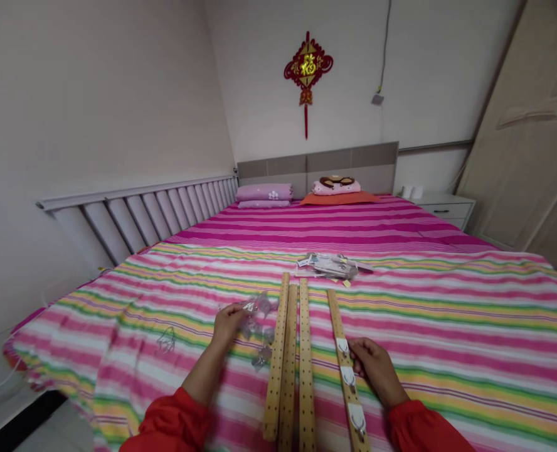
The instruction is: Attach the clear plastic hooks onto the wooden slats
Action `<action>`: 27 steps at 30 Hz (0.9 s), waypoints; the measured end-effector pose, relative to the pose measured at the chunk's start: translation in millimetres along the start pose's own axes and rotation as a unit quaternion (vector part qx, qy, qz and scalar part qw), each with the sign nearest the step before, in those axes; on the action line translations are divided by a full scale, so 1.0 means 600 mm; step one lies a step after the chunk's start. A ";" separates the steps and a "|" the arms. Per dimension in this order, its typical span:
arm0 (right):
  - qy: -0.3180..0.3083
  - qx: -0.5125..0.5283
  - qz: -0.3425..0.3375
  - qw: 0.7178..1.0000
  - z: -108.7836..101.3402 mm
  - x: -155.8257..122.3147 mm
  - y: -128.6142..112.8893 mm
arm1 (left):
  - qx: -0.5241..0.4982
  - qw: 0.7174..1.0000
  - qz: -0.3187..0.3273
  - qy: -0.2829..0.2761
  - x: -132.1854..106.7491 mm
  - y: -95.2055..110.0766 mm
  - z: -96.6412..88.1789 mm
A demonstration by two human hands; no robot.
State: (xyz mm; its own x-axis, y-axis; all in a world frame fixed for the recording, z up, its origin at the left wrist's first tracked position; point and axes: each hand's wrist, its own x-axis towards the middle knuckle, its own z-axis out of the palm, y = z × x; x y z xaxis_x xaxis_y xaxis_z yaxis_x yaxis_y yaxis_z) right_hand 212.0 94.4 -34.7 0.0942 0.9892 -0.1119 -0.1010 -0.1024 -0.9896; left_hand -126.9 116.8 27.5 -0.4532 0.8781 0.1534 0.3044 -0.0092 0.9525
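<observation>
My left hand (228, 323) is closed in a pinch at a small clear plastic bag (250, 306) holding small parts too blurred to name. More such bags (262, 356) lie just below it. Curled at the right edge of a perforated wooden strip (335, 320), my right hand (375, 367) has its fingertips against the top white hook (343, 347). Two more white hooks, a middle one (349, 376) and a lower one (356, 419), sit along the same strip. Three bare perforated strips (305, 351) lie side by side between my hands.
A striped sheet (438, 339) covers the bed. Beyond the strips lies a pile of plastic packaging (330, 266). Some crumpled clear wrap (166, 339) is at the left. A padded rail (142, 216) borders the left side; folded bedding (265, 193) rests by the headboard (283, 167).
</observation>
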 end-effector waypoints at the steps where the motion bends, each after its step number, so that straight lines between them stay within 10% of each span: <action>1: 0.000 0.002 0.000 1.000 -0.001 0.000 0.002 | -0.011 1.000 -0.003 0.003 -0.002 0.001 -0.003; 9: 0.024 -0.053 -0.043 0.997 0.010 0.006 -0.033 | -0.052 0.998 -0.013 0.032 -0.028 0.015 -0.020; 13: -0.038 -0.095 -0.165 0.981 0.084 -0.002 -0.092 | 0.026 0.995 0.082 0.056 -0.048 0.016 -0.014; 20: -0.144 -0.093 -0.169 0.971 0.260 -0.020 -0.097 | 0.045 0.984 0.163 0.059 -0.097 0.020 0.006; 27: -0.117 -0.122 -0.201 0.965 0.313 -0.020 -0.059 | -0.016 0.991 0.110 0.069 -0.110 0.003 0.002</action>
State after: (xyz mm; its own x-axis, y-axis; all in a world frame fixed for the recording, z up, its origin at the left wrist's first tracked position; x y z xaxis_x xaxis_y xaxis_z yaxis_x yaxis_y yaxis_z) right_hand 28.5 105.7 18.5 -0.1520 0.9479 0.2798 0.1364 0.3005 -0.9440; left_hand -95.1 59.3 18.7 -0.4906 0.7792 0.3901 0.3821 -0.2100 0.8999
